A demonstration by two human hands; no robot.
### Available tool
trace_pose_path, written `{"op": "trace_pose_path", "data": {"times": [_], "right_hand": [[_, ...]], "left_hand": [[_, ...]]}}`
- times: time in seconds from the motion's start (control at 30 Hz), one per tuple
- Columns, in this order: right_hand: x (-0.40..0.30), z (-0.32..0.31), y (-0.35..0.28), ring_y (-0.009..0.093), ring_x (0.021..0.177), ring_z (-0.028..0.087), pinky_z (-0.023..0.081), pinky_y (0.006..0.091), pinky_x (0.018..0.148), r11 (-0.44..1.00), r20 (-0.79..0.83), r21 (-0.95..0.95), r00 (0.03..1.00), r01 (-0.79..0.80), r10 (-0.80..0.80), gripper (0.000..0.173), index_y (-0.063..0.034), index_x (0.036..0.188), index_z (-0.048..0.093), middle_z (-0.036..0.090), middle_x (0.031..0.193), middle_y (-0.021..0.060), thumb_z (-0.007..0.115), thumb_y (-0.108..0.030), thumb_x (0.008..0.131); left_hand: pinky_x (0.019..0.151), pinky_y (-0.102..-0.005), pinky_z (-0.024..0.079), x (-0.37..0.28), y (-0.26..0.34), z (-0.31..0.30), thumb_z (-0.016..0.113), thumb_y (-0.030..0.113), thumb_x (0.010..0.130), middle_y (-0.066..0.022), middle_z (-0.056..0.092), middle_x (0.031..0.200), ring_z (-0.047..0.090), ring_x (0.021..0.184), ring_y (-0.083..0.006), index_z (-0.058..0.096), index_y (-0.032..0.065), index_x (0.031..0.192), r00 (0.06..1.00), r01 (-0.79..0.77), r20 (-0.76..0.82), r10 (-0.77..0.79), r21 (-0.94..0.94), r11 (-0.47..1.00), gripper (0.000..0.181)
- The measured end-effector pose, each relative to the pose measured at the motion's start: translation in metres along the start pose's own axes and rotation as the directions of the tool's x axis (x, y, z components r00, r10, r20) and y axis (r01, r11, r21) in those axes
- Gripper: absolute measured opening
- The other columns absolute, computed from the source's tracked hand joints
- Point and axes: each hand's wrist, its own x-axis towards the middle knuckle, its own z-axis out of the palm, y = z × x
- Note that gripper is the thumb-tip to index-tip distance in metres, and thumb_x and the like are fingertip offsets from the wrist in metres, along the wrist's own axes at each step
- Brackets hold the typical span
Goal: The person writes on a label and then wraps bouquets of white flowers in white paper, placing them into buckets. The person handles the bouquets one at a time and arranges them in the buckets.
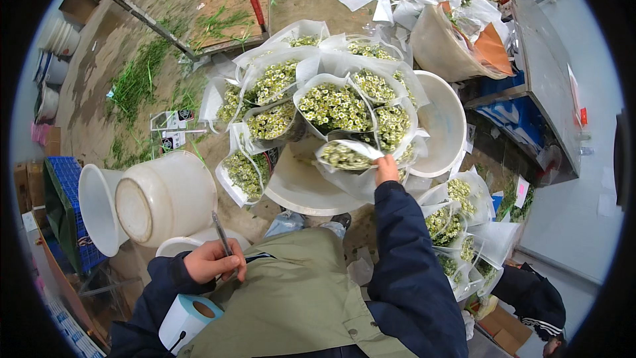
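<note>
Between the fingers of my left hand is a pen, its end pointing up and away from me. A roll of white labels or paper rests against my left forearm. My right hand pinches the edge of the white wrapper around a bunch of small white-and-yellow flowers. That bunch leans over a large white plastic tub, in front of me. Several more wrapped bunches crowd the tub, their stems mostly hidden.
Right of the bunches stands a white tub. More wrapped flowers are by my right arm. Tubs lie tipped at left, near a blue crate. Green clippings litter the floor. A person's dark sleeve shows at lower right.
</note>
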Motion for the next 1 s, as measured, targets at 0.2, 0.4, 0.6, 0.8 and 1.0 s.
{"op": "trace_pose_path", "data": {"times": [0.2, 0.4, 0.6, 0.8, 1.0], "right_hand": [[-0.012, -0.018, -0.076, 0.035, 0.078, 0.048, 0.040, 0.0419, 0.066, 0.994, 0.008, 0.092, 0.999, 0.052, -0.053, 0.016, -0.0063, 0.080, 0.052, 0.044, 0.078, 0.0162, 0.053, 0.004, 0.067], [-0.032, -0.102, -0.117, 0.035, 0.075, 0.050, 0.042, 0.0414, 0.063, 0.995, -0.132, 0.042, 0.987, -0.091, 0.096, 0.020, -0.0057, 0.075, 0.053, 0.045, 0.075, 0.0145, 0.051, 0.010, 0.062], [-0.089, -0.304, -0.186, 0.033, 0.070, 0.049, 0.040, 0.0376, 0.061, 0.981, -0.240, -0.052, 0.956, -0.185, 0.168, 0.022, -0.0027, 0.074, 0.054, 0.045, 0.074, 0.0147, 0.049, 0.011, 0.058], [-0.174, -0.470, -0.300, 0.026, 0.063, 0.045, 0.034, 0.0300, 0.058, 0.903, -0.356, -0.251, 0.901, -0.348, 0.248, 0.013, -0.0031, 0.069, 0.051, 0.042, 0.066, 0.0111, 0.058, 0.000, 0.058], [-0.261, -0.539, -0.382, 0.017, 0.065, 0.040, 0.029, 0.0265, 0.059, 0.679, -0.513, -0.401, 0.765, -0.615, 0.390, 0.024, -0.0053, 0.065, 0.042, 0.037, 0.069, 0.0048, 0.064, -0.011, 0.059]], "left_hand": [[0.055, -0.0209, 0.037, 0.001, 0.010, 0.008, 0.048, 0.023, 0.091, -0.0087, 0.060, 0.078, 0.044, 0.058, -0.0078, 0.049, 0.0030, 0.089, 0.999, -0.032, 0.042, 0.031, 0.017, 0.999, 0.020], [0.054, -0.0197, 0.036, 0.006, 0.024, 0.008, 0.044, 0.020, 0.092, -0.0046, 0.059, 0.079, 0.042, 0.058, -0.0060, 0.047, 0.0048, 0.090, 0.982, -0.094, 0.170, 0.078, 0.091, 0.991, 0.016], [0.055, -0.0193, 0.037, 0.037, 0.051, 0.024, 0.043, 0.018, 0.093, -0.0048, 0.059, 0.080, 0.043, 0.057, -0.0058, 0.047, 0.0055, 0.090, 0.925, -0.109, 0.376, 0.056, 0.120, 0.987, 0.014], [0.052, -0.0191, 0.035, 0.083, 0.066, 0.075, 0.045, 0.020, 0.092, -0.0049, 0.060, 0.077, 0.042, 0.056, -0.0054, 0.048, 0.0061, 0.091, 0.792, -0.088, 0.610, -0.014, 0.137, 0.987, 0.014], [0.053, -0.0192, 0.035, 0.122, 0.062, 0.143, 0.044, 0.023, 0.093, -0.0027, 0.059, 0.077, 0.041, 0.057, -0.0048, 0.047, 0.0070, 0.089, 0.572, -0.098, 0.805, -0.154, 0.254, 0.962, 0.017]]}}
